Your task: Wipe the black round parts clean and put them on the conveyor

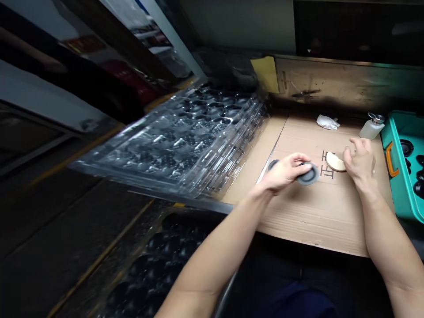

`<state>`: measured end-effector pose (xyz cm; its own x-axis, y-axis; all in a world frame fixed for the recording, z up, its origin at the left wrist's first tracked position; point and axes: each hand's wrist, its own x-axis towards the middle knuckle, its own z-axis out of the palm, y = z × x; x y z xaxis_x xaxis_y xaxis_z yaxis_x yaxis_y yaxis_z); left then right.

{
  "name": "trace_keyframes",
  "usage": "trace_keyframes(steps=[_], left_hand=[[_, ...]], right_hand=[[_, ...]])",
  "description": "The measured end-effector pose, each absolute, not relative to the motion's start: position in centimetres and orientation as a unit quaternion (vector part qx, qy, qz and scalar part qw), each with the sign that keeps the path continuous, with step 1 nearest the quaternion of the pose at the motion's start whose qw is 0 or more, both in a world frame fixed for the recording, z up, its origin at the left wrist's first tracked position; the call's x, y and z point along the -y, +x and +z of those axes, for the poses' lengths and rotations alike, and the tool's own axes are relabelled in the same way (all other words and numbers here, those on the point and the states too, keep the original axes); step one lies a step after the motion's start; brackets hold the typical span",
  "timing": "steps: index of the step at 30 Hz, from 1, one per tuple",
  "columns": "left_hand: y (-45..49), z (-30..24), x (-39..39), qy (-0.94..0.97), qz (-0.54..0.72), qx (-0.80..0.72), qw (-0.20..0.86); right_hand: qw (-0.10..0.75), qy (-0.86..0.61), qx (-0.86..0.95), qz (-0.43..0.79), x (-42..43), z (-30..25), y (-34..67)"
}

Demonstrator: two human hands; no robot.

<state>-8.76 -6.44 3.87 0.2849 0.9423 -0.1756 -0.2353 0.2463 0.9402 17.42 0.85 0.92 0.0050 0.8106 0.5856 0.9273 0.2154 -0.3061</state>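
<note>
My left hand (286,171) grips a dark grey round disc (308,175) with a ring-shaped face, thumb on top, just above the cardboard. Behind that wrist, part of another dark round piece (273,164) shows; the arm hides the rest. A cream-coloured round pad (335,162) lies on the cardboard sheet (308,207). My right hand (361,160) is at the pad's right edge, thumb and fingers bent but apart. Nothing shows between them, and whether the thumb touches the pad is unclear.
Stacked clear plastic trays (185,137) with round pockets stand at left. A small bottle with a metal top (371,128) and a crumpled white wad (327,122) are at the back. A teal bin (391,145) holds black round parts. Another person's arm (29,48) appears far left.
</note>
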Motion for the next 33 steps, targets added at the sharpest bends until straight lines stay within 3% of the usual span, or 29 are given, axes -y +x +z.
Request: trace_keyframes(steps=[6,11,15,18,20,24,27,30,33], left_hand=[[-18.8,4.6,6.0,0.490,0.407,-0.595,0.489],[-18.8,6.5,5.0,0.544,0.376,-0.581,0.475],[-14.9,8.3,7.6,0.585,0.400,-0.479,0.518],[-12.2,8.1,9.4,0.554,0.433,-0.455,0.547],[-10.9,7.3,10.1,0.530,0.441,-0.469,0.551],[-9.3,5.0,11.6,0.547,0.444,-0.537,0.465],[-9.0,3.9,13.4,0.583,0.397,-0.565,0.429],[-10.0,3.5,14.4,0.597,0.350,-0.569,0.443],[-12.5,3.6,13.3,0.639,0.320,-0.576,0.396]], right_hand=[[0.269,-0.622,0.735,0.013,-0.6,0.5,15.4],[0.326,-0.593,0.731,0.085,2.6,4.8,13.4],[0.315,-0.471,0.773,0.285,8.5,7.7,9.9],[0.288,-0.390,0.717,0.500,11.8,6.6,7.9],[0.322,-0.386,0.655,0.564,13.1,4.8,7.1],[0.426,-0.514,0.610,0.426,14.8,1.2,5.5],[0.418,-0.569,0.631,0.321,15.7,-0.7,3.9],[0.387,-0.559,0.670,0.300,16.8,-1.8,2.9],[0.410,-0.496,0.690,0.331,19.0,-2.0,3.3]])
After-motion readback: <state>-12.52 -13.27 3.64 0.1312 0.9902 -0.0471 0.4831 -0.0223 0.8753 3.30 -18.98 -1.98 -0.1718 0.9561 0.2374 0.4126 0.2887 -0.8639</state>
